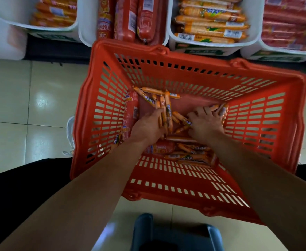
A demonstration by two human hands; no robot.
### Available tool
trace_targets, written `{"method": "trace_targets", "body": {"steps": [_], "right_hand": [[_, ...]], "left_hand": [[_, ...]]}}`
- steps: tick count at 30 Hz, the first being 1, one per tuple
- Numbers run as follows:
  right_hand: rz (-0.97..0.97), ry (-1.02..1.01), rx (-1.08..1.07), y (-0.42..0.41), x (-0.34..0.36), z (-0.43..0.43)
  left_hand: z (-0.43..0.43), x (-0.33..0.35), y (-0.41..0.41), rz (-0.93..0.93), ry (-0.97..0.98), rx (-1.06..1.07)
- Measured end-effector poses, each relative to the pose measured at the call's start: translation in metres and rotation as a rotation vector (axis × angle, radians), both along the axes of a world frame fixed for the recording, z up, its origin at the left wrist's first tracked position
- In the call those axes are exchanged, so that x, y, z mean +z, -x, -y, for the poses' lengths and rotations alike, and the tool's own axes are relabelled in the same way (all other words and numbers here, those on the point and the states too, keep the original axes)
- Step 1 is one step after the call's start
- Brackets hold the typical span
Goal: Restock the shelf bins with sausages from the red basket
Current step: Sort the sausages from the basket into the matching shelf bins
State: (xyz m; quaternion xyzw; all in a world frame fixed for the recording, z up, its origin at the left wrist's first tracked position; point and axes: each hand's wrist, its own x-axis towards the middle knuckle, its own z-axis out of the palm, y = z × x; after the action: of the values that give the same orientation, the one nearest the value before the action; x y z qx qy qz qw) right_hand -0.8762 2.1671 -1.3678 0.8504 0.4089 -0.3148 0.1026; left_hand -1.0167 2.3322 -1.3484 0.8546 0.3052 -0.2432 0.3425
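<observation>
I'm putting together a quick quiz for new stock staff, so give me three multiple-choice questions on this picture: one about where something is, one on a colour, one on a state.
1. Where are both hands?
A. In a shelf bin
B. Inside the red basket
C. Flat on the floor

2. What colour are the shelf bins?
A. Blue
B. Black
C. White

3. The bin straight behind the basket is:
A. Stocked with thick red sausages
B. Empty
C. Tipped over

Answers:
1 B: the left hand and right hand reach among thin sausages in the red basket.
2 C: the shelf bins have white walls.
3 A: thick red sausages stand packed in it.
</observation>
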Motion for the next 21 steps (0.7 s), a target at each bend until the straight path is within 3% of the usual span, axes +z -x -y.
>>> {"method": "trace_targets", "body": {"steps": [2, 5, 10, 17, 21], "right_hand": [[0.007, 0.004, 0.003, -0.005, 0.001, 0.009], [0.036, 0.004, 0.058, -0.013, 0.003, 0.015], [0.036, 0.031, 0.15, -0.02, 0.007, 0.011], [0.05, 0.056, 0.21, -0.028, 0.001, 0.007], [0.089, 0.058, 0.109, -0.032, -0.004, 0.01]], "left_hand": [[-0.006, 0.002, -0.001, 0.004, -0.086, -0.049], [-0.012, 0.001, -0.008, 0.039, -0.276, -0.314], [-0.013, -0.008, -0.024, 0.004, -0.368, -0.703], [-0.035, -0.018, -0.028, 0.052, -0.473, -0.621], [-0.047, -0.023, -0.021, 0.108, -0.583, -0.589]]}}
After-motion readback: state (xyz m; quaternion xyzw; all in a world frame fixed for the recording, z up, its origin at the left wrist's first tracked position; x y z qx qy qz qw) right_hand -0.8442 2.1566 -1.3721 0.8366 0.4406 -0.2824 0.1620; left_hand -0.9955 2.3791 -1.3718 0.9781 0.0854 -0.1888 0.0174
